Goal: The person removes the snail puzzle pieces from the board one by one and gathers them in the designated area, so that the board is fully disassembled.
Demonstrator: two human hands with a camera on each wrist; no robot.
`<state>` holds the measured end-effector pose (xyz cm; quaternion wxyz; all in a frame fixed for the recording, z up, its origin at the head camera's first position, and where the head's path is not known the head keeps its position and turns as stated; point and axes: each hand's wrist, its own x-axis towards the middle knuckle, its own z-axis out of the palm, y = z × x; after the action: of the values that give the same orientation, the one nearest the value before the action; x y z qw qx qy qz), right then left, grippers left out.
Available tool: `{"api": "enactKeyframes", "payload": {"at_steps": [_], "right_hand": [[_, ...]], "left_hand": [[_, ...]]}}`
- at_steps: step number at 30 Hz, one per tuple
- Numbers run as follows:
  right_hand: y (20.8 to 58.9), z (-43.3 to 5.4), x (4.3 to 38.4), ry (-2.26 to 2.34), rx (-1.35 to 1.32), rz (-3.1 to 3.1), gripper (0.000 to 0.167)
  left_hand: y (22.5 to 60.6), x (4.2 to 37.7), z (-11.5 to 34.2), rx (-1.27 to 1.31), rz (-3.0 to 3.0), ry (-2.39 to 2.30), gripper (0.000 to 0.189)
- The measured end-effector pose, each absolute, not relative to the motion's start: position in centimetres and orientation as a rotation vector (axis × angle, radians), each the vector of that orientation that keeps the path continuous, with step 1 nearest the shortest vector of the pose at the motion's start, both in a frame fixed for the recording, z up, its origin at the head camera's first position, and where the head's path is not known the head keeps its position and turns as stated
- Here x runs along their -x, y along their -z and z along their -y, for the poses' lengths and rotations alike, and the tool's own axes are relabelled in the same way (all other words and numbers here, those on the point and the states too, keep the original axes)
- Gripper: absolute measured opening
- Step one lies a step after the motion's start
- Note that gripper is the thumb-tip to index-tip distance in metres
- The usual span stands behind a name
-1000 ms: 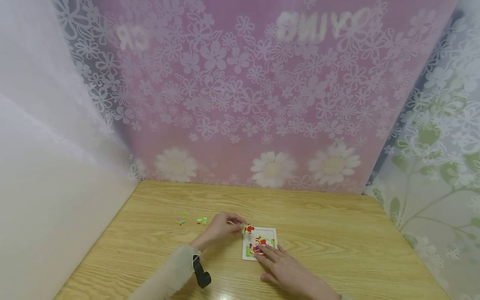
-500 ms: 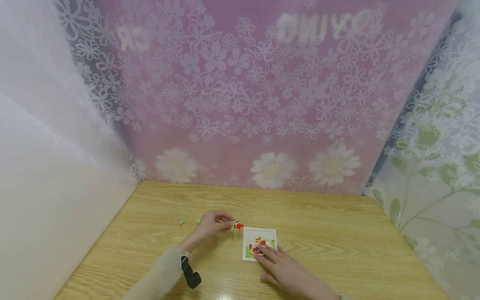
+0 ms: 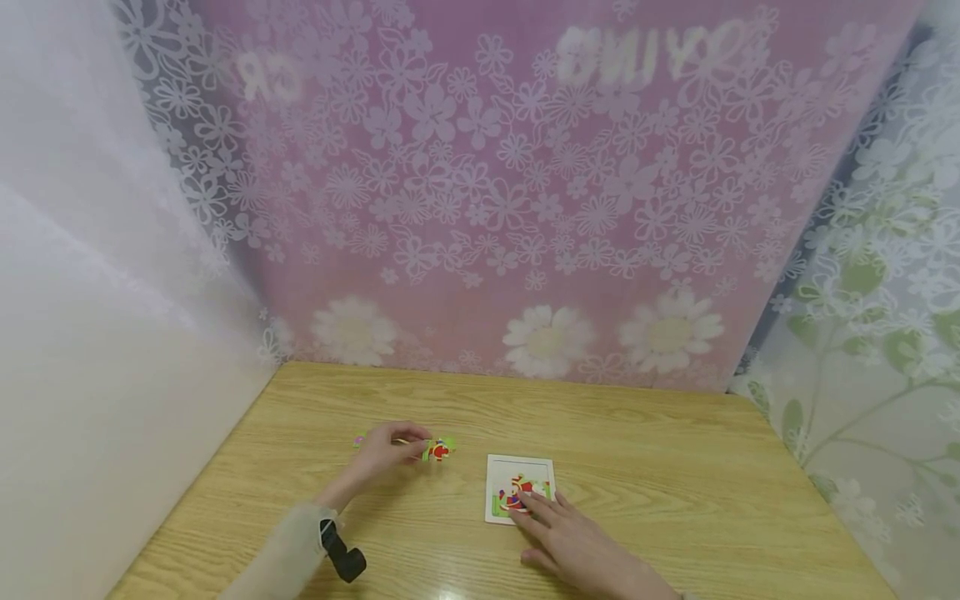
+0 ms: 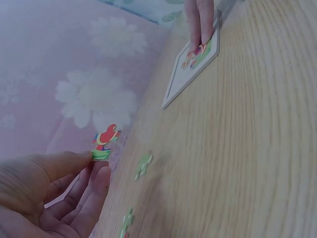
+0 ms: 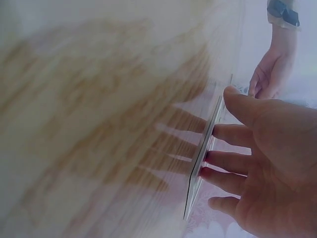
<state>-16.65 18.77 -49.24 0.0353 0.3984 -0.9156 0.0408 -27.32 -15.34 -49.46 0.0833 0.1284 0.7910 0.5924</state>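
Observation:
My left hand [image 3: 386, 450] pinches a jigsaw puzzle piece [image 4: 105, 141] between thumb and fingers; the piece is green with a red figure. In the left wrist view it is held up above the table. My right hand [image 3: 566, 533] lies with fingers outstretched, its fingertips resting on the white puzzle board [image 3: 498, 467]. Several joined pieces [image 3: 528, 483] in red, green and purple fill the board's lower part, some hidden under my fingers. Its upper part shows bare white.
Two loose green puzzle pieces lie on the wooden table [image 3: 660, 467], one piece [image 4: 144, 165] near the left hand and another piece [image 4: 127, 222] farther left. A flowered pink curtain [image 3: 480, 208] rises behind the table, with pale sheets at both sides.
My left hand has drawn back leftward from the board with the puzzle piece, to above the loose pieces. The right hand stays on the board.

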Motion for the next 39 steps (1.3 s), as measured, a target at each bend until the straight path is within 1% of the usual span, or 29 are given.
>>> {"api": "enactKeyframes", "payload": {"at_steps": [8, 13, 20, 33, 39], "right_hand": [[49.2, -18.8, 16.6, -0.134, -1.238, 2.796, 0.055], [49.3, -18.8, 16.7, -0.13, -1.243, 2.791, 0.055], [49.2, -18.8, 16.6, -0.136, -1.249, 2.791, 0.055], [49.0, -18.7, 16.6, -0.149, -1.248, 2.786, 0.053], [49.1, -18.8, 16.6, -0.129, -1.257, 2.767, 0.053]], "left_hand": [[49.2, 26.6, 19.0, -0.343, -2.437, -1.75, 0.026], [49.6, 26.0, 21.2, -0.301, -2.467, -1.746, 0.025], [50.4, 25.5, 23.6, -0.235, -2.589, -1.607, 0.024], [50.9, 25.0, 24.6, -0.073, -2.704, -1.495, 0.016], [50.5, 24.6, 24.7, -0.05, -2.769, -1.371, 0.021]]}}
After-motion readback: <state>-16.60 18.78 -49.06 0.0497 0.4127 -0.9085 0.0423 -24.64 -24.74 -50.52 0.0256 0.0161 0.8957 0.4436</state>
